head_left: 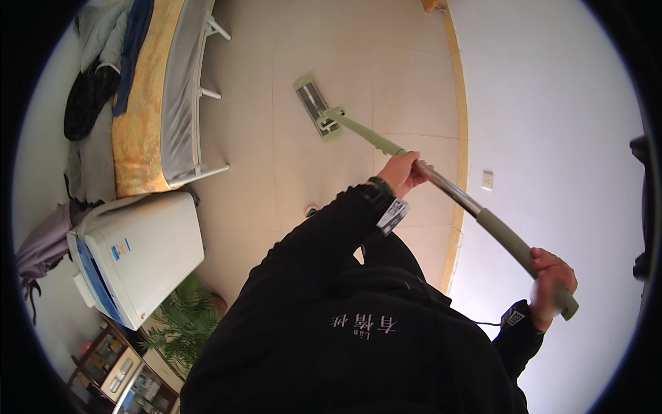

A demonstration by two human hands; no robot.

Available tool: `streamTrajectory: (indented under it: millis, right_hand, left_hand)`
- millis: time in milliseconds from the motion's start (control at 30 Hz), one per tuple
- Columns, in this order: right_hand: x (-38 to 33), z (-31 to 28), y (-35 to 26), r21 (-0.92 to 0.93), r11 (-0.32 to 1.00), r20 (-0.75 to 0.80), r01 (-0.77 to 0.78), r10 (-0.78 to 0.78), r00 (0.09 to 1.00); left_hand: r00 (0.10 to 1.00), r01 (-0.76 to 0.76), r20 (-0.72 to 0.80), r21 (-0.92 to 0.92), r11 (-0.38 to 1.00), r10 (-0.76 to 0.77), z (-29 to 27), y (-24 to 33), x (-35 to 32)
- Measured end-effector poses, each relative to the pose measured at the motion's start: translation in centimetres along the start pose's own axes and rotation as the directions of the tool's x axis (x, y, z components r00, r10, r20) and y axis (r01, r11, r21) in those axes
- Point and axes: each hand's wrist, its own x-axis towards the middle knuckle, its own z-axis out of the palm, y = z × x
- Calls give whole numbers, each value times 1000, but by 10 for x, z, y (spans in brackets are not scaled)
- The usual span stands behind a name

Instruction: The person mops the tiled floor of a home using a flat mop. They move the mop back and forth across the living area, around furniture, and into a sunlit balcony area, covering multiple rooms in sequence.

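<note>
Torso: a black jacket [358, 345] fills the lower middle of the view, closest to the camera; both sleeves run up and outward from it.
Right hand: the right hand [552, 283] sits low at the right, arm bent at the elbow with the wrist turned up; its fingers are wrapped closed around the green grip at the top end of the mop handle [483, 217]; a small tag device rides on that wrist.
Left hand: the left hand [403, 172] reaches forward on a nearly straight arm, the sleeve slanting up from the chest; its fingers are curled shut around the bare metal part of the handle, farther down the shaft; a dark wristband and a tag sit at the cuff.
Mop: the handle slants from the lower right up to the left, both hands on it and well apart; the flat green mop head [317, 107] lies on the floor [248, 179], out in the open tiled part, nearer the wall than the bed.
Bed: a bed [148, 90] with a yellow cover stands along the floor's left edge; clothes are heaped on it.
Washer: a white washing machine [138, 255] stands at the bed's near end; a green plant [183, 321] just beside it.
Wall: a white wall [552, 103] bounds the floor's right edge.
</note>
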Motion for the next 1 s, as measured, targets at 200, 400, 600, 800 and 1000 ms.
streamTrajectory:
  millis: [200,400,600,800,1000]
  right_hand:
    - [41,54,33,151,986,-26,-65,69,997]
    - [67,174,52,202,954,272,-221,162,948]
    - [20,153,24,280,829,-123,-484,531,839]
    - [-61,127,-53,239,748,-574,-619,623,531]
    - [-78,124,-94,120,834,-623,-539,486,613]
  left_hand:
    - [991,-127,-35,106,986,132,-54,71,31]
    - [944,22,-312,378,925,105,-142,181,97]
    - [978,173,-196,562,809,-73,-122,126,115]
    - [875,448,-147,609,655,-461,-32,21,57]
    - [889,431,-115,540,723,-444,-10,30,6]
